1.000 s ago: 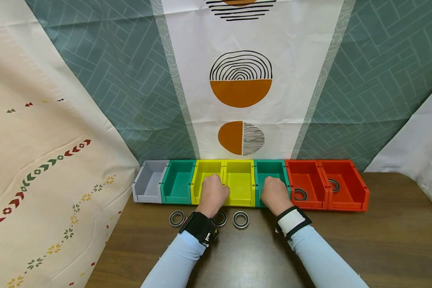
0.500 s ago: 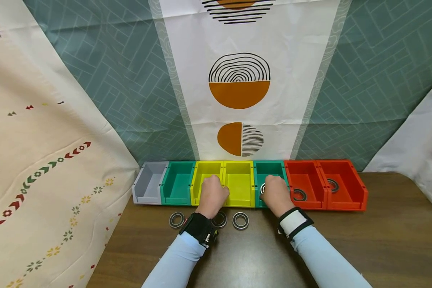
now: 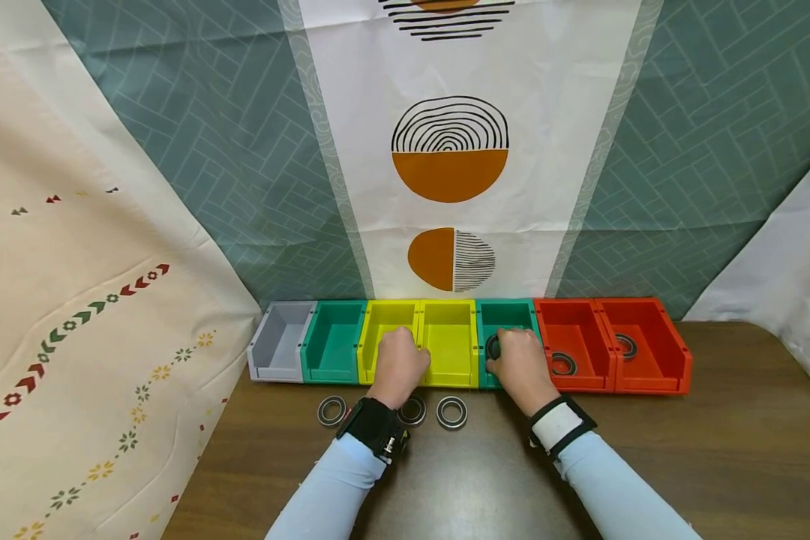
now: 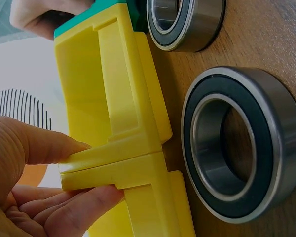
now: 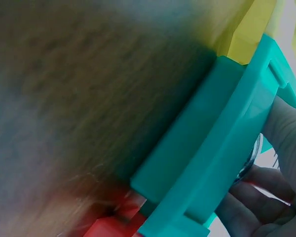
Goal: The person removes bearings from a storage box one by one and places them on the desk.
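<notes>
Metal-rimmed and dark-faced, a bearing (image 3: 492, 347) shows inside the green bin (image 3: 506, 315) beside red, pinched by the right hand (image 3: 520, 366). Left hand (image 3: 400, 366) grips the yellow bins' adjoining walls (image 4: 113, 160) between thumb and fingers.

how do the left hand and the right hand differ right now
The left hand pinches the adjoining walls of two yellow bins; the right hand holds a bearing in a green bin. Behind the left hand sits a black wristband; behind the right hand, a white wristband with black edges. Both arms have light-blue sleeves.
</notes>
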A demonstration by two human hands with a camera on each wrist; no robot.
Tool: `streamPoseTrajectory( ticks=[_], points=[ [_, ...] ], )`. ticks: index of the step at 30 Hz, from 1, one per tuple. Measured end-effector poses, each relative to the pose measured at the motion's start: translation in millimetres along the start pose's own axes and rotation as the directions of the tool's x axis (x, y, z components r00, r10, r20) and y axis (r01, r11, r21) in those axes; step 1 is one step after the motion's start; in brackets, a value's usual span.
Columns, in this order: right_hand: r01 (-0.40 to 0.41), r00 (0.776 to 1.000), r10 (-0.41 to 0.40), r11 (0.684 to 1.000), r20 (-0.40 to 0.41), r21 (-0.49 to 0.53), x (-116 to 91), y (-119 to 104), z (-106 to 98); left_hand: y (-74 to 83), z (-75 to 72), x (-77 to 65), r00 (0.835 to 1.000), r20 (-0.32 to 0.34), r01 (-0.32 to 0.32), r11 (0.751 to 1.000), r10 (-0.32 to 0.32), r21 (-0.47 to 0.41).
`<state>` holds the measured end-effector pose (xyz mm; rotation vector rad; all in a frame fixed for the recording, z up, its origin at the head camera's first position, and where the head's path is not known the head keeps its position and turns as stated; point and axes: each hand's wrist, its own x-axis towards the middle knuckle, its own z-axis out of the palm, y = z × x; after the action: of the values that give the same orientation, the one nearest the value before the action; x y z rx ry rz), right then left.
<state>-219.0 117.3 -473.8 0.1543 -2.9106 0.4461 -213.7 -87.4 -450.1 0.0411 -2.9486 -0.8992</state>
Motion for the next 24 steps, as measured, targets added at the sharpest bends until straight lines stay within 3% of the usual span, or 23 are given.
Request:
streamPoseTrajectory(
  ticks=[8, 14, 18, 24],
  points=[
    [0.041, 0.994, -0.025, 0.986, -0.103, 0.159, -9.8, 6.9, -4.2, -1.4, 1.8, -1.5, 1.000, -0.012, -0.014, 1.000, 0.014, 0.016],
    [0.012, 0.992, 0.020, 0.968, -0.124, 0.251, -14.8, 7.4, -15.3, -1.7, 1.9, -1.1, 1.000, -0.021, -0.013, 1.000, 0.013, 0.013],
    [0.010, 0.992, 0.025, 0.961, -0.122, 0.278, -19.3, 6.0, -21.2, -1.3, 2.0, -0.3, 1.000, -0.021, -0.013, 1.000, 0.013, 0.012],
    [0.094, 0.984, -0.049, 0.959, -0.170, 0.267, -25.2, 1.4, -28.5, 0.2, 1.9, 0.4, 1.000, -0.017, -0.008, 1.000, 0.008, 0.010]
  ],
)
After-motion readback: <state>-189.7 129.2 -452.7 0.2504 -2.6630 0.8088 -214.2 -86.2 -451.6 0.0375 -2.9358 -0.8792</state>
